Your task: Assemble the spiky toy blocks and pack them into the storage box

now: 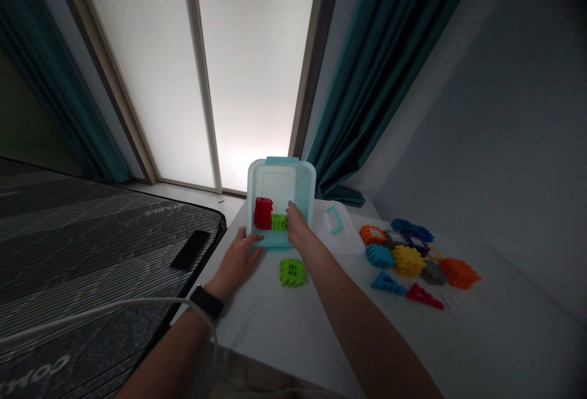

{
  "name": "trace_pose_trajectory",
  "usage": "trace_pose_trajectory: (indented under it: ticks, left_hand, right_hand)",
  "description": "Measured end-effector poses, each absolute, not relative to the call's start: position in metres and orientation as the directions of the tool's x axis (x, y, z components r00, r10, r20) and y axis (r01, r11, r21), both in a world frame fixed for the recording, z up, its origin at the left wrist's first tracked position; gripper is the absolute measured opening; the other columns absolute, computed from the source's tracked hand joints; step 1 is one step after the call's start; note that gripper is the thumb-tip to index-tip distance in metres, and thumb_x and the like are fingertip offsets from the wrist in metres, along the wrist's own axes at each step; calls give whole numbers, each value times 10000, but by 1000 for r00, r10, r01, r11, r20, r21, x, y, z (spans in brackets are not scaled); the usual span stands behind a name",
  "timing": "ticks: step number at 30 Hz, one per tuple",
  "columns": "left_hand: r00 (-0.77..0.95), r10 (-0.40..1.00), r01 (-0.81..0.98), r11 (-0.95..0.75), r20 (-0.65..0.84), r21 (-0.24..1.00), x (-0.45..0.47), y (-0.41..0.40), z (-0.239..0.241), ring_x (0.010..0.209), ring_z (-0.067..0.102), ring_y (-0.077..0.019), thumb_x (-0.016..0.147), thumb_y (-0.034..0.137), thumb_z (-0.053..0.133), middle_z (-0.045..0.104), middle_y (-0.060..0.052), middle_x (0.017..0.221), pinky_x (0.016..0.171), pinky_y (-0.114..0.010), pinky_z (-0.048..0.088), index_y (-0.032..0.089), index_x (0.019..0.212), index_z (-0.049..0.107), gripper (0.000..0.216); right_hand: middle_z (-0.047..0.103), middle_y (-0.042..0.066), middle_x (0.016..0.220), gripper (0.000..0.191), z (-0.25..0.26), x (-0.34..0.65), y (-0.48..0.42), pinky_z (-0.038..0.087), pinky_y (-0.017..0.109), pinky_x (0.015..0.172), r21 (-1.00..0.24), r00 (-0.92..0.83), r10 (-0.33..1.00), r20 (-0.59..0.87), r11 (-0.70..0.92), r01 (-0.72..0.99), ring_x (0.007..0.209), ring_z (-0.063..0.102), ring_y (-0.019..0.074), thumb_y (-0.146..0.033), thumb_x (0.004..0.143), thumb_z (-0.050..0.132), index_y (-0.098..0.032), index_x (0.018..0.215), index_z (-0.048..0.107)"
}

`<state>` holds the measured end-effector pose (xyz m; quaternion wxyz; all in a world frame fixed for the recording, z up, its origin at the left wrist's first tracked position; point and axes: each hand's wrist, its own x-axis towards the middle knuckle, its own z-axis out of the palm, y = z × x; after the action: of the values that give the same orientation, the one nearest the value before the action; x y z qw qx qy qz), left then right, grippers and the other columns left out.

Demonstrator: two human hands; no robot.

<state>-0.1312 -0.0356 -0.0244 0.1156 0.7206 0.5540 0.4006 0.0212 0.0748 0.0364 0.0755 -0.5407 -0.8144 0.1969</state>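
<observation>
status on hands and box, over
Left hand on near rim of clear plastic box. Right hand in box, at green block, red block beside it. Loose green block on table.

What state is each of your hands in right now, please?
Left hand: open, resting on the rim of the clear plastic box.
Right hand: inside the box beside the lime-green block; cannot tell if holding anything.

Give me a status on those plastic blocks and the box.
Already in: a red block and a lime green block sit inside the clear plastic box. In hand: the right hand reaches into the box at the green block, while the left hand rests on its near edge. Outside the box: another lime green block on the table and a spread of multicoloured blocks to the right.
</observation>
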Motion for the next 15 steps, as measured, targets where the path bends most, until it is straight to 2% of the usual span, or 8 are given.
trace_pose_trajectory:
  ticks: [12, 15]
  left_hand:
    - [68, 894, 708, -356, 443, 610, -131, -35, -25, 1000, 633, -255, 916, 303, 554, 524, -84, 1087, 924, -430, 537, 224, 1109, 642, 226]
    - [71, 889, 707, -365, 453, 605, -132, -35, -25, 1017, 631, -259, 916, 306, 551, 527, -87, 1101, 934, -434, 532, 222, 1107, 642, 228]
  right_hand:
    - [601, 87, 1257, 346, 38, 25, 67, 552, 440, 888, -496, -385, 922, -36, 318, 808, 1056, 630, 231, -366, 950, 608, -173, 1237, 586]
    - [584, 111, 1314, 393, 36, 33, 53, 535, 435, 923, -536, -366, 930, -17, 300, 789, 1155, 588, 255, -331, 982, 537, -208, 1354, 507]
